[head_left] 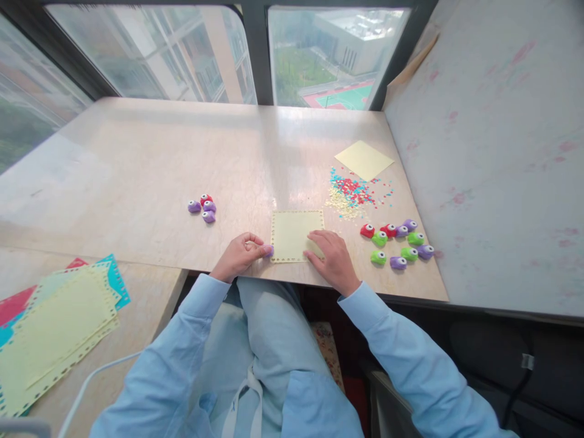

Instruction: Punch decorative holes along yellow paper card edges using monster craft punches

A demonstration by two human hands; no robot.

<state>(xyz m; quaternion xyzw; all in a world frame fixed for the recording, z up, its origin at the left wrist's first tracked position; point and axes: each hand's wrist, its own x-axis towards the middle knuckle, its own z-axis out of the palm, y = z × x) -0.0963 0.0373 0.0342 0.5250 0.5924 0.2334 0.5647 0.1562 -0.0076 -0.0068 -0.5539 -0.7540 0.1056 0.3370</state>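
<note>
A pale yellow sheet (pixel 292 234) with small punched shapes along its edges lies on the wooden table (pixel 219 152) before me. At its lower left corner, my left hand (pixel 244 254) grips a small purple punch (pixel 269 250) between thumb and fingers. My right hand (pixel 332 258) rests on the sheet's right side, fingers apart, covering part of that edge. Right of it sit several red, green and purple punches (pixel 378 257), each with a round eye shape. A smaller group of purple and red punches (pixel 208 207) stands to the left.
Red, blue and yellow paper bits (pixel 351 191) are heaped behind the right punches, beside a plain yellow sheet (pixel 364 160). Punched coloured sheets (pixel 64 322) overlap at the lower left, near a white cable (pixel 93 376). A patterned wall (pixel 493 164) bounds the right side.
</note>
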